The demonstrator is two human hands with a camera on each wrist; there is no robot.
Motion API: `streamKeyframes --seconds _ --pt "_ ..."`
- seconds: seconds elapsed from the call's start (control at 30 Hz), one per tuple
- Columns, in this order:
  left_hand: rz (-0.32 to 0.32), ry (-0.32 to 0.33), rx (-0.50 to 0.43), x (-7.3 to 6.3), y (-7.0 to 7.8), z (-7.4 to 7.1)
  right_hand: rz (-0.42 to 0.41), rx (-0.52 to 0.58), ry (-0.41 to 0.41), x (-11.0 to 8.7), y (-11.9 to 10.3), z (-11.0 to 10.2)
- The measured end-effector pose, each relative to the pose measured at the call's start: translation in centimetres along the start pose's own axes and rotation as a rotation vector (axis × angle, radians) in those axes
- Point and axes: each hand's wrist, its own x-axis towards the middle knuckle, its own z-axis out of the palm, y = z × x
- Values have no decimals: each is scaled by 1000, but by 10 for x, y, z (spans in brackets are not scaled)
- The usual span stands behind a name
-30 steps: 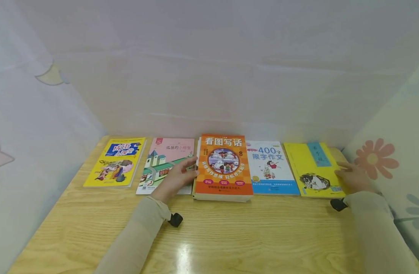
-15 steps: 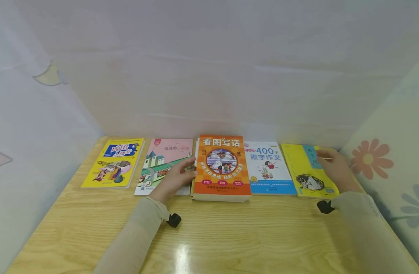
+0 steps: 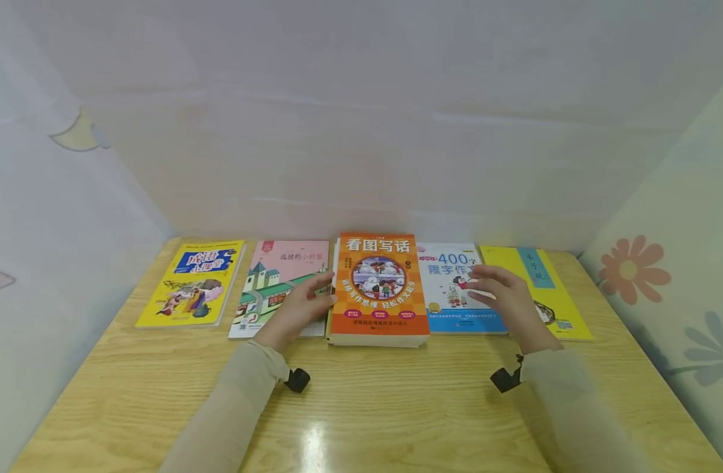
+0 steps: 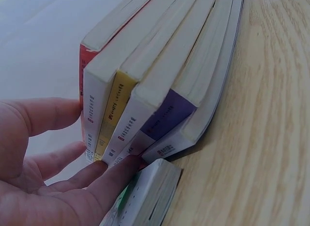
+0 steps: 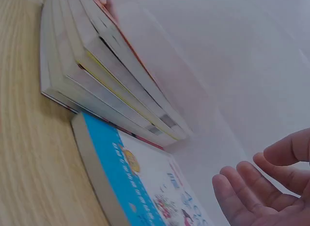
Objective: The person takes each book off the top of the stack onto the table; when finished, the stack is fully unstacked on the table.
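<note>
In the middle of the table stands a stack of several books, an orange book on top. My left hand rests its fingertips against the stack's left side, along the spines seen in the left wrist view. Below that hand lies a pink book with a green train. My right hand hovers, fingers relaxed and spread, over a white and blue book right of the stack. Nothing is in its fingers in the right wrist view.
A yellow book with a blue label lies at the row's right end, another yellow book at its left end. The wooden table backs onto a pale cloth wall, with patterned cloth on both sides.
My right hand has moved left, from the right-end yellow book to above the white and blue book. My left hand stays against the stack. The whole head view has shifted slightly.
</note>
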Motion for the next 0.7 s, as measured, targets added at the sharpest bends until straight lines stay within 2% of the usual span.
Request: streamKeyframes --seconds 0.2,0.33,0.5,0.7 --pt "-17 5 -29 -2 3 1 53 76 -130 0 14 34" --pt "-7 -2 -31 -2 3 2 82 137 -184 0 21 51" --pt "-2 -11 -29 -1 2 2 118 127 -199 0 25 67" --pt "-14 11 -16 -1 3 3 110 114 -165 0 25 78"
